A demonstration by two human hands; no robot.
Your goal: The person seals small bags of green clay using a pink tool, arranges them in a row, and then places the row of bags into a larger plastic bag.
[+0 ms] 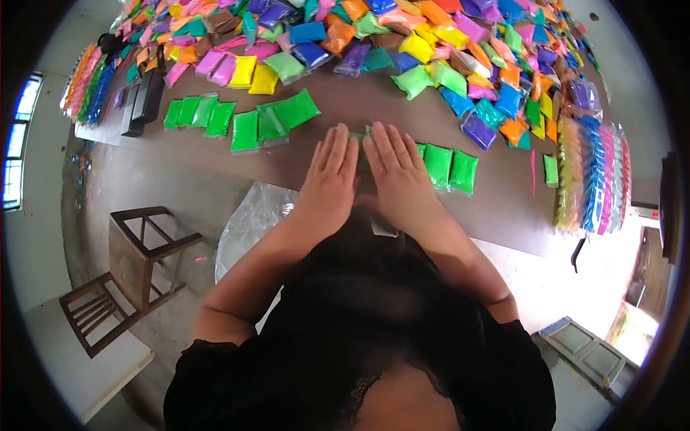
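Both hands lie palm down, side by side, near the front edge of the brown table [323,100]. My left hand [332,169] has its fingers stretched out and close together. Flat in the same way, my right hand [395,169] rests just beside it. Bits of green show between and under the fingertips, mostly hidden by the hands. Right of my right hand are green packets [463,172], side by side. To the left of my left hand lie more green packets [245,131], and a further group of green packets [204,111] sits farther left.
A large heap of multicoloured packets [417,47] covers the table's far side. Bundles of coloured strips [592,172] stand at the right end, others [92,82] at the left beside a black box [148,95]. A clear plastic bag [251,223] hangs near the front edge. A wooden chair [133,258] is on the floor.
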